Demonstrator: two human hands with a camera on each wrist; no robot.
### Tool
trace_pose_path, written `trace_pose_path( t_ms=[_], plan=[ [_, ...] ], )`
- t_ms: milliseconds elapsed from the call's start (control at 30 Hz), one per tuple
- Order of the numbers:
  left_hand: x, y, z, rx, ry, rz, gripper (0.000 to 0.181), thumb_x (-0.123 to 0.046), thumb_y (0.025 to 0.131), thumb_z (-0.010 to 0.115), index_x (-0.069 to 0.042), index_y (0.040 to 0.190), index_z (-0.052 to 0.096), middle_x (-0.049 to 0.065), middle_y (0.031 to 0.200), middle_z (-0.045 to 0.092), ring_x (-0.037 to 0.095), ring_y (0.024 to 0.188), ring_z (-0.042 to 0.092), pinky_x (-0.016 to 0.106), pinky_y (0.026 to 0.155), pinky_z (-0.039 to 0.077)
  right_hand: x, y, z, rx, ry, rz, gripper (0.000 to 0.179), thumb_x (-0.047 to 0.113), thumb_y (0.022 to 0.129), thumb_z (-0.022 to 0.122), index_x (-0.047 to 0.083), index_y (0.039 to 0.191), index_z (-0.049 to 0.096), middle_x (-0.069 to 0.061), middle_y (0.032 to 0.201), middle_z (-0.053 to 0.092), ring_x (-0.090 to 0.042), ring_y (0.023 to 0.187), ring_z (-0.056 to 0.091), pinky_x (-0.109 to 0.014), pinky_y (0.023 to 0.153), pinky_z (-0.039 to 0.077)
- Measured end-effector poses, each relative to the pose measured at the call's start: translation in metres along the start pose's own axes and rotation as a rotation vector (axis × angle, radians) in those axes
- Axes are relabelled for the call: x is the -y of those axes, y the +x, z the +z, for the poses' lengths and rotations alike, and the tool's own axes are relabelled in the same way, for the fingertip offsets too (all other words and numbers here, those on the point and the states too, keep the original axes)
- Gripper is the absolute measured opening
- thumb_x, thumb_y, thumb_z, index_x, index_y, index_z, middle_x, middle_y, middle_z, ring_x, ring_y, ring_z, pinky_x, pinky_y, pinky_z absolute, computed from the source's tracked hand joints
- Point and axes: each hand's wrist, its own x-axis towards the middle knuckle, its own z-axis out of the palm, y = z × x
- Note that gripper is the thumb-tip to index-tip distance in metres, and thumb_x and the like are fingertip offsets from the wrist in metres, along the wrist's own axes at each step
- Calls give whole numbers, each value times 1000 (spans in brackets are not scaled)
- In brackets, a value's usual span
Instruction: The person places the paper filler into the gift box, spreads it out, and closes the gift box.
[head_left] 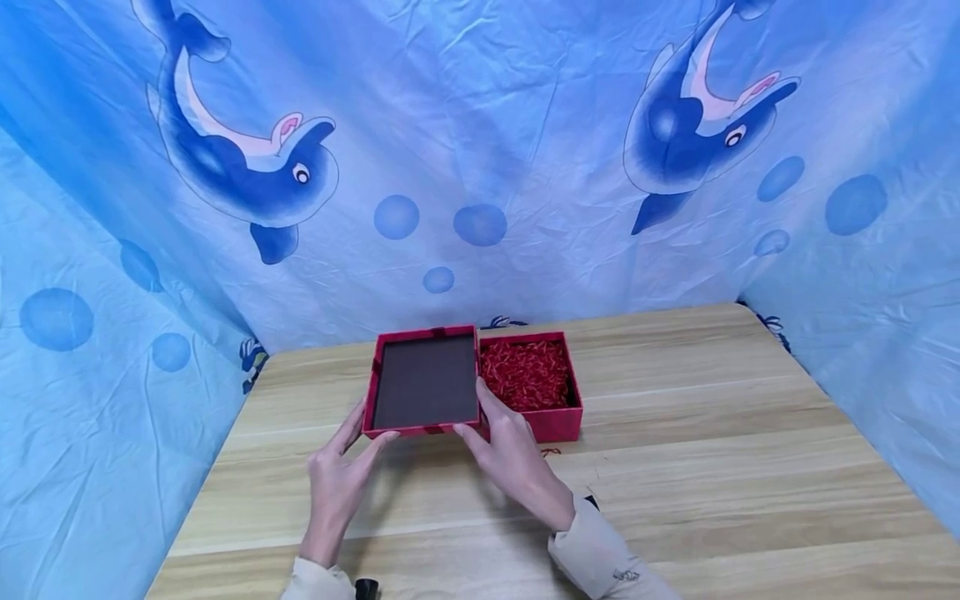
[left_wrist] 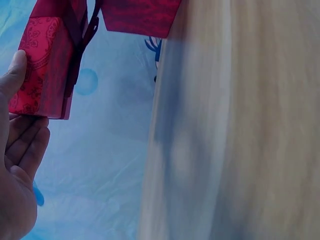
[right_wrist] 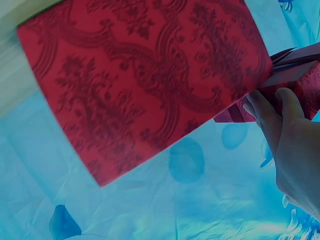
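Note:
A red box lid is held with its dark lining turned up, in the head view. My left hand grips its near left corner, thumb on the front edge. The right hand holds the near right corner between thumb and fingers. Close by on the right stands the open red box, filled with red shredded paper. In the left wrist view, a dark red ribbon runs around the patterned lid. The box's patterned side fills much of the right wrist view, partly hiding the lid behind.
Both hands work above a light wooden table. A few red paper shreds lie before the box. Behind the table hangs a blue cloth printed with dolphins. A small black object shows beside the left sleeve.

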Motion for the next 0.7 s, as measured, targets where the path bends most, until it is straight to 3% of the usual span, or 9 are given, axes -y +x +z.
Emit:
trace_pose_path(
  t_ms=[300, 433, 567, 667, 700],
  plan=[
    [-12, 4, 14, 0, -73, 89, 74, -7, 73, 94, -10, 141, 65, 9, 127, 70, 24, 109, 71, 8, 97, 42, -1, -5, -18, -45, -15, -1, 74, 15, 97, 76, -6, 156, 37, -22, 159, 40, -32, 143, 44, -46, 107, 45],
    [-17, 5, 20, 0, -89, 94, 74, -9, 73, 95, -11, 141, 66, 8, 127, 70, 23, 109, 71, 8, 97, 43, -3, -7, -25, -54, -18, 4, 74, 14, 97, 76, -5, 156, 37, -22, 159, 40, -32, 144, 42, -47, 106, 46],
    [-21, 5, 26, 13, -94, 92, 73, -11, 74, 95, -13, 142, 66, 7, 129, 70, 23, 109, 72, 8, 97, 42, -6, -8, -32, -67, -24, 8, 74, 15, 96, 77, -5, 156, 38, -21, 159, 41, -32, 129, 59, -46, 104, 50],
    [-24, 4, 30, 20, -105, 96, 73, -12, 75, 94, -14, 142, 66, 7, 128, 70, 22, 110, 72, 8, 98, 42, -8, -9, -36, -74, -22, 1, 76, 14, 95, 77, -4, 157, 37, -19, 158, 43, -29, 129, 60, -45, 105, 50],
    [-24, 4, 31, 21, -109, 99, 73, -13, 75, 94, -14, 142, 66, 7, 128, 70, 22, 110, 72, 9, 98, 42, -9, -9, -37, -76, -25, -2, 76, 14, 95, 78, -4, 157, 37, -18, 158, 43, -28, 137, 52, -46, 106, 48]
  ],
)
